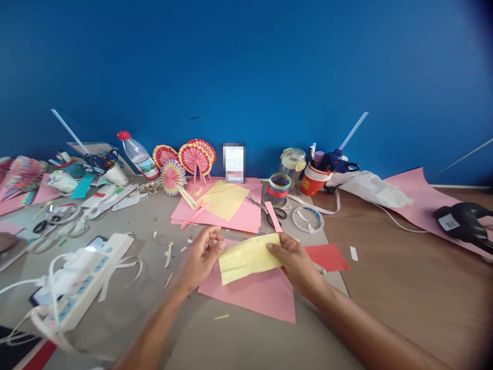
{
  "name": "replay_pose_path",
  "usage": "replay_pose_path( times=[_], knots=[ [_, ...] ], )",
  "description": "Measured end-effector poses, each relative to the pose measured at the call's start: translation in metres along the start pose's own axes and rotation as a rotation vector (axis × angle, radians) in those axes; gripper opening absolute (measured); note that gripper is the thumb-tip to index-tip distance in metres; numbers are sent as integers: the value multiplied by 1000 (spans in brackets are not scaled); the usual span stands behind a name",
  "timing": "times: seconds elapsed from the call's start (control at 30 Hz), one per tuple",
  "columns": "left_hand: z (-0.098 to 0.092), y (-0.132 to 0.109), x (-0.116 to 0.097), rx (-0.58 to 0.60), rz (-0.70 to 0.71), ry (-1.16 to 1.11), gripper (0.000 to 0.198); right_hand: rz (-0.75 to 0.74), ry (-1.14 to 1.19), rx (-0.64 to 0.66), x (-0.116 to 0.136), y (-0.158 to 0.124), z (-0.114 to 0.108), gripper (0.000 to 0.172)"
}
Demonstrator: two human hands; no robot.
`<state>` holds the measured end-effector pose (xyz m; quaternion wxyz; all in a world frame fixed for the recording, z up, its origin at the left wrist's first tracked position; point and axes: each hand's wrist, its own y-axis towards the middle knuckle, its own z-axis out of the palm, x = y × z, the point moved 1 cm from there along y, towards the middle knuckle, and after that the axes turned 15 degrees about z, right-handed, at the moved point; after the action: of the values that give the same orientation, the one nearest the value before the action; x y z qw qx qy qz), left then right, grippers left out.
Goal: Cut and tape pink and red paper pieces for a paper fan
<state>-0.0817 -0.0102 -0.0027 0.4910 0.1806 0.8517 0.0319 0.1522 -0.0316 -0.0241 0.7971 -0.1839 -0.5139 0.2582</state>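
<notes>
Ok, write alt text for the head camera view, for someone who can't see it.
A person's right hand grips a piece of yellow paper by its right end, over a pink sheet on a cluttered table, with the left hand at its left edge. Behind, pleated paper fans and a red-capped bottle sit before a blue wall.

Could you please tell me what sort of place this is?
Probably a paper-craft workspace: pleated paper fans stand at the back, pink sheets lie nearby, and the right hand holds a yellow sheet.
</notes>
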Motion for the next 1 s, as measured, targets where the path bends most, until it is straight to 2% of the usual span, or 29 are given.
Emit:
replay_pose_path(
  times=[0.1,0.2,0.3,0.4,0.47,0.53,0.67,0.8,0.9,1.0],
  knots=[
    [6,-3,9,-16,-42,-54,42,-9,64,-10,-2,-1,4,34],
    [11,-1,16,-47,-69,-159,35,-21,53,-21,-2,0,4,35],
    [10,3,22,-143,-78,-191,28,-58,7,-72,1,2,0,34],
    [4,4,29,-275,-44,-64,25,-137,-1,-143,5,6,-9,33],
    [1,3,33,-307,11,88,21,-190,24,-171,9,11,-16,32],
    [0,2,36,-270,78,206,17,-233,49,-190,14,15,-22,30],
    [4,0,37,-76,206,482,19,-324,47,-255,22,22,-33,29],
    [9,-3,32,92,222,713,24,-341,-45,-396,24,32,-48,45],
    [12,-5,27,175,188,797,22,-411,-257,-546,24,38,-56,62],
    [14,-6,22,234,167,828,19,-678,-649,-720,23,32,-51,58]
  ],
)
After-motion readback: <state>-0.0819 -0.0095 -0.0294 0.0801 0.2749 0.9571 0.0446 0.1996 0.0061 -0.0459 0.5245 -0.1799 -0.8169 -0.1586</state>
